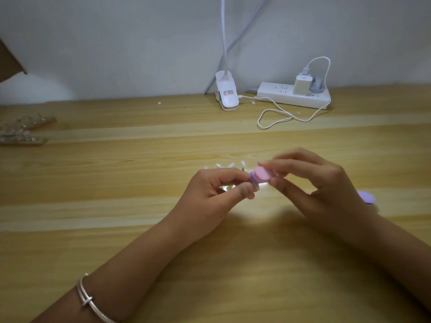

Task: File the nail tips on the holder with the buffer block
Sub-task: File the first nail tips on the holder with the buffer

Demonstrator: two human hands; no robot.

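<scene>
My right hand (312, 183) pinches a small pink and purple buffer block (261, 174) between thumb and fingers, above the middle of the wooden table (210, 252). My left hand (217, 192) pinches the clear nail tip holder (227, 186), whose clear nail tips (229, 165) fan out behind my fingers. The buffer's end lies against the tip nearest my left thumb. Most of the holder is hidden by my left hand.
A purple object (367, 197) lies on the table just behind my right hand. More nail tip holders (23, 129) lie at the far left. A clip lamp (226, 92), a white power strip (293, 95) and a looped white cable (279, 117) stand at the back by the wall.
</scene>
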